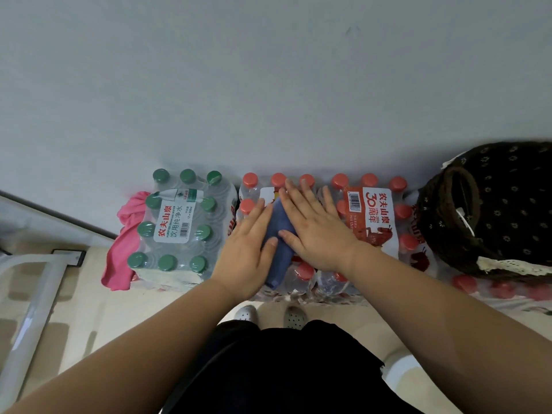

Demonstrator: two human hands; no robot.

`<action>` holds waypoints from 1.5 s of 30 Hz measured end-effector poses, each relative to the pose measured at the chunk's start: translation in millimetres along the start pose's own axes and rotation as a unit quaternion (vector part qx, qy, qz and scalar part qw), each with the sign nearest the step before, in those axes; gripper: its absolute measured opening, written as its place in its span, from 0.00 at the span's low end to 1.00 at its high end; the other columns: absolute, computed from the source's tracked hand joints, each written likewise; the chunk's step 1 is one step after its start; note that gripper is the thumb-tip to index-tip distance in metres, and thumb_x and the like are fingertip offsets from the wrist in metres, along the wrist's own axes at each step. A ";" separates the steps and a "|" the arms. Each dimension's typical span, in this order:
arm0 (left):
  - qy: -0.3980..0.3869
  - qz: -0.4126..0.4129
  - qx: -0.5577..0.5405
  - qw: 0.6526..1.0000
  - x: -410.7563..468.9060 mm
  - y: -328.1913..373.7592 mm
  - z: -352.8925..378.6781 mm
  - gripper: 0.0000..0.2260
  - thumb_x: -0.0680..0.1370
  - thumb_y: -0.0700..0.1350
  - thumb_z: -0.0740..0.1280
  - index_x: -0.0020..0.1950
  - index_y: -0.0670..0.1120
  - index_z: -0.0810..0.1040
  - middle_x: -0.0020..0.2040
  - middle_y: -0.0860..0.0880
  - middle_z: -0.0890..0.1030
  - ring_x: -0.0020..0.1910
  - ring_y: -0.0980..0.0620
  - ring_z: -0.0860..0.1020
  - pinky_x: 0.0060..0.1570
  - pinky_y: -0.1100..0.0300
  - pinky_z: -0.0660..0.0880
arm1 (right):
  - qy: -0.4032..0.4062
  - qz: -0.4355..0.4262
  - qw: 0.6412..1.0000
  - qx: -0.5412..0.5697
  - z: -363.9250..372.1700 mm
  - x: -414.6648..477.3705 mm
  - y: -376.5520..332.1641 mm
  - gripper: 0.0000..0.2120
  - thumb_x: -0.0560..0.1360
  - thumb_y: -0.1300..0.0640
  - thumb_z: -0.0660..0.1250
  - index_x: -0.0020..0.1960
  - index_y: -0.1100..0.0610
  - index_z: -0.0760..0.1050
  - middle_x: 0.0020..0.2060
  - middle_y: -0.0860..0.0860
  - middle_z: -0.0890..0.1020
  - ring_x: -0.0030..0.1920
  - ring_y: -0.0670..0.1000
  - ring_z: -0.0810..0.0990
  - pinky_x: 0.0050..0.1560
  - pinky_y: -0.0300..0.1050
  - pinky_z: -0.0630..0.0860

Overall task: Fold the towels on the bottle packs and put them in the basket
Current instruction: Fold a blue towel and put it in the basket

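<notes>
A folded blue towel [277,258] lies on the red-capped bottle pack [373,216] in the middle. My left hand [248,249] presses flat on its left side with straight fingers. My right hand [316,225] lies flat across its right side, fingers spread. Most of the towel is hidden under both hands. A pink towel [124,246] hangs down the left side of the green-capped bottle pack [176,222]. The dark flower-patterned basket [490,210] with a rope handle stands at the right on more bottles.
A grey wall rises right behind the packs. A white metal frame [33,297] stands at the lower left on the tiled floor. My feet in white shoes [268,315] are just in front of the packs.
</notes>
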State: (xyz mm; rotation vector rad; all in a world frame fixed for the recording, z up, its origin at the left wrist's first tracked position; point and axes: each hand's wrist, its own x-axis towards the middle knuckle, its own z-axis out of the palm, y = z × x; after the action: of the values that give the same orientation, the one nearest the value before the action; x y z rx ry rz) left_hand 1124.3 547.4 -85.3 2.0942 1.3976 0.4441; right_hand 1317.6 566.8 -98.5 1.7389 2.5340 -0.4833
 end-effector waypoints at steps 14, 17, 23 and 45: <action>-0.146 -0.018 -0.024 0.989 41.7 -9.1 -29.3 0.19 0.65 0.56 0.73 0.46 0.46 0.72 0.36 0.53 0.75 0.33 0.51 0.75 0.30 0.58 0.68 | 0.079 0.158 0.976 0.124 -5.0 -22.7 -49.1 0.37 0.81 0.45 0.61 0.79 0.39 0.39 0.80 0.49 0.37 0.80 0.59 0.42 0.77 0.58 0.51; -0.168 -0.002 -0.040 0.985 43.0 -4.5 -35.9 0.18 0.70 0.48 0.74 0.50 0.45 0.69 0.38 0.52 0.74 0.34 0.54 0.73 0.30 0.58 0.67 | 0.095 0.197 0.959 0.182 -10.4 -30.6 -60.3 0.37 0.81 0.48 0.63 0.80 0.40 0.42 0.79 0.50 0.35 0.80 0.60 0.47 0.77 0.57 0.58; -0.163 0.016 -0.215 0.963 45.3 14.2 -50.6 0.29 0.73 0.45 0.74 0.70 0.52 0.64 0.49 0.61 0.76 0.42 0.67 0.79 0.37 0.71 0.74 | 0.193 0.240 0.929 0.203 -43.6 -49.4 -73.3 0.38 0.80 0.47 0.64 0.77 0.34 0.41 0.80 0.52 0.36 0.80 0.55 0.49 0.72 0.46 0.63; -0.090 0.122 -0.322 0.935 68.6 251.2 23.3 0.37 0.78 0.47 0.71 0.79 0.62 0.51 0.70 0.58 0.69 0.59 0.60 0.78 0.52 0.58 0.80 | 0.413 0.184 0.826 0.337 -146.0 -167.8 97.7 0.25 0.84 0.55 0.58 0.79 0.47 0.57 0.70 0.46 0.63 0.60 0.24 0.63 0.58 0.17 0.57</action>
State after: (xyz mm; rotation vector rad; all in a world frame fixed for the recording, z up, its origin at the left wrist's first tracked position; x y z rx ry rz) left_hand 1346.8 532.1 51.1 1.7027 0.7436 0.6844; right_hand 1491.6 486.3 50.7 3.2275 2.4850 -0.8030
